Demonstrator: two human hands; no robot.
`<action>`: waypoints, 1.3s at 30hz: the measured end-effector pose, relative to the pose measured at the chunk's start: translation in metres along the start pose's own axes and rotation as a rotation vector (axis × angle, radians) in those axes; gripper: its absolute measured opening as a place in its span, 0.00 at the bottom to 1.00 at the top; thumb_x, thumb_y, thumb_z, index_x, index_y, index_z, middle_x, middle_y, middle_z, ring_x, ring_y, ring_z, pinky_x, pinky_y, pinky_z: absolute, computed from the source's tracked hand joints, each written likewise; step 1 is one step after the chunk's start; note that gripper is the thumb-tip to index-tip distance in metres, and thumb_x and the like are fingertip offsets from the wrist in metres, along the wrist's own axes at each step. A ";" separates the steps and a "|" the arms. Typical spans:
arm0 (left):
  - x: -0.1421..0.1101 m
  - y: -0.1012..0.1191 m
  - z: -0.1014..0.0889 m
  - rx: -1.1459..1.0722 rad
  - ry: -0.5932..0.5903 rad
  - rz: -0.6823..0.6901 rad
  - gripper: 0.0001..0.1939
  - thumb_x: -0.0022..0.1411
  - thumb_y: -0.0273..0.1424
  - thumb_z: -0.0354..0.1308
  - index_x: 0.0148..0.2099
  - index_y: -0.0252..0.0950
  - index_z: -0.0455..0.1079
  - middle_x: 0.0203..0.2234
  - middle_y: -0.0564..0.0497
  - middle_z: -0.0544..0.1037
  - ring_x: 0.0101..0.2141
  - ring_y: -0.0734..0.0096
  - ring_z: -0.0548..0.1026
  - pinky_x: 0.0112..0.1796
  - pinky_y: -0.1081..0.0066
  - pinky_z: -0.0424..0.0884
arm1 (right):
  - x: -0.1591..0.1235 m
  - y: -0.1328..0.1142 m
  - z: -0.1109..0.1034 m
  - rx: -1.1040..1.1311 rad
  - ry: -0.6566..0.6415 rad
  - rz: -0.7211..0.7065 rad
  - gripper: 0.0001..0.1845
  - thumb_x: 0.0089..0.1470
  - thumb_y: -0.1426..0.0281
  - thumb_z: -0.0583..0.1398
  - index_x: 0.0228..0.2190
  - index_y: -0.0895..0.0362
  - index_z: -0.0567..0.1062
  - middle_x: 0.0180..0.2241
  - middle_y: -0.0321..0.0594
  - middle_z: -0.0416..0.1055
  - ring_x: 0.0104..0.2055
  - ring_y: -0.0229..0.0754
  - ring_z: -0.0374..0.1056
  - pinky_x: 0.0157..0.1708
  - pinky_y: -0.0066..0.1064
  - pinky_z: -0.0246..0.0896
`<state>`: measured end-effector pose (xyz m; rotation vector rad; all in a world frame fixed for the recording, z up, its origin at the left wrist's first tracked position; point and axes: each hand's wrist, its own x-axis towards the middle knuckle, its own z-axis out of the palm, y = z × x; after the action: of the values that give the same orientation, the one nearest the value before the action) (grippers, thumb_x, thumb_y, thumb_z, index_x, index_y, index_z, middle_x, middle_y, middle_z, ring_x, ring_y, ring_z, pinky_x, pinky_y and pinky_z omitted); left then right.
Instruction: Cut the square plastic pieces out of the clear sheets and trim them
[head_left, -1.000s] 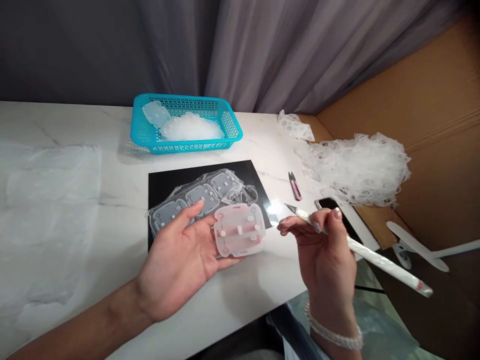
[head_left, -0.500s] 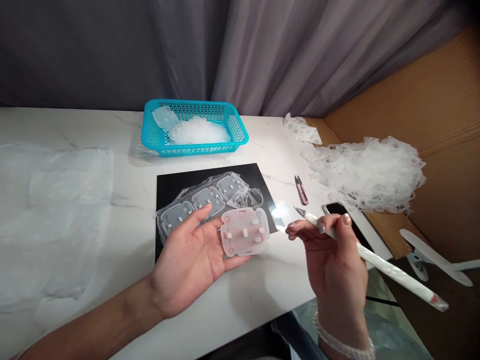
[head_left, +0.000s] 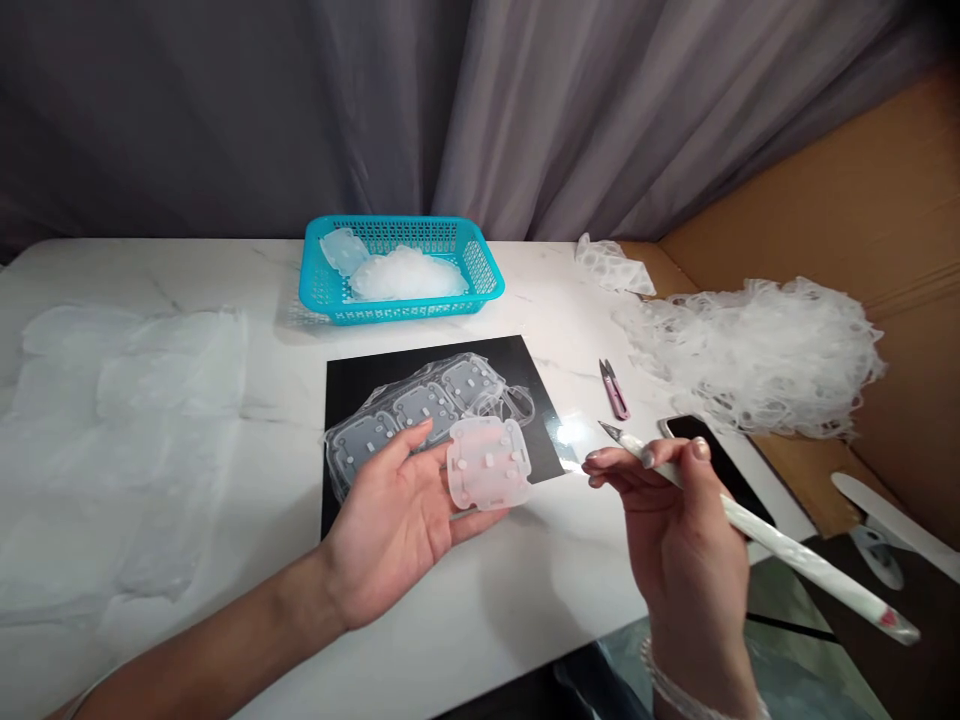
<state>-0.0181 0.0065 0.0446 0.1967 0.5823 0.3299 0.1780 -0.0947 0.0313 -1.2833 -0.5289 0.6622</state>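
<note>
My left hand (head_left: 401, 515) is palm up over the front of the black mat (head_left: 506, 362), the thumb raised. On its fingers rests a translucent, rounded-square silicone piece (head_left: 489, 464) with small raised studs and slots near its edges. My right hand (head_left: 686, 530) pinches a craft knife (head_left: 787, 558) with a pearly white handle, its pointed metal tip aimed up and left, apart from the piece. Beneath and behind my left hand, a clear sheet (head_left: 424, 405) with several similar moulded pieces lies on the mat, partly hidden by the hand.
A blue basket (head_left: 401, 312) with translucent pieces stands at the back. Purple-handled thread snips (head_left: 613, 390) and a phone (head_left: 739, 475) lie to the right, near a heap of clear scraps (head_left: 765, 355). Stacked translucent sheets (head_left: 127, 450) cover the left side. A cardboard wall (head_left: 825, 190) rises at right.
The camera view has shifted, so the table things appear slightly further right and lower. The silicone piece has tilted a little on my left fingers. Both hands keep their holds.
</note>
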 end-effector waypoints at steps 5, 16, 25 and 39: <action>0.003 -0.001 -0.002 0.037 0.040 -0.026 0.31 0.72 0.43 0.41 0.63 0.22 0.65 0.54 0.33 0.75 0.55 0.50 0.73 0.60 0.55 0.62 | 0.003 0.000 -0.005 0.003 -0.004 0.000 0.19 0.67 0.58 0.52 0.27 0.54 0.69 0.25 0.41 0.79 0.31 0.42 0.76 0.34 0.32 0.69; 0.007 -0.001 -0.003 0.049 0.051 -0.014 0.30 0.72 0.43 0.42 0.63 0.25 0.66 0.55 0.36 0.75 0.58 0.52 0.72 0.61 0.55 0.63 | 0.005 0.004 -0.014 0.042 0.008 0.008 0.19 0.66 0.58 0.53 0.27 0.54 0.70 0.26 0.40 0.79 0.32 0.43 0.76 0.33 0.33 0.69; 0.013 0.052 0.009 0.513 0.300 0.583 0.18 0.66 0.23 0.57 0.57 0.33 0.70 0.50 0.47 0.79 0.54 0.61 0.75 0.56 0.60 0.72 | 0.010 0.005 -0.020 0.051 0.007 0.037 0.18 0.66 0.58 0.53 0.27 0.54 0.69 0.27 0.42 0.80 0.32 0.43 0.76 0.33 0.33 0.69; 0.022 0.076 -0.030 0.890 0.468 0.926 0.39 0.64 0.32 0.62 0.71 0.40 0.46 0.41 0.47 0.80 0.51 0.59 0.77 0.57 0.53 0.70 | 0.039 0.051 0.013 -1.013 -0.691 -0.596 0.12 0.64 0.75 0.53 0.27 0.52 0.61 0.32 0.42 0.71 0.47 0.50 0.68 0.37 0.36 0.64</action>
<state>-0.0367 0.0876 0.0299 1.2928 1.0609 1.0160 0.1888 -0.0501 -0.0159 -1.6671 -1.9058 0.2876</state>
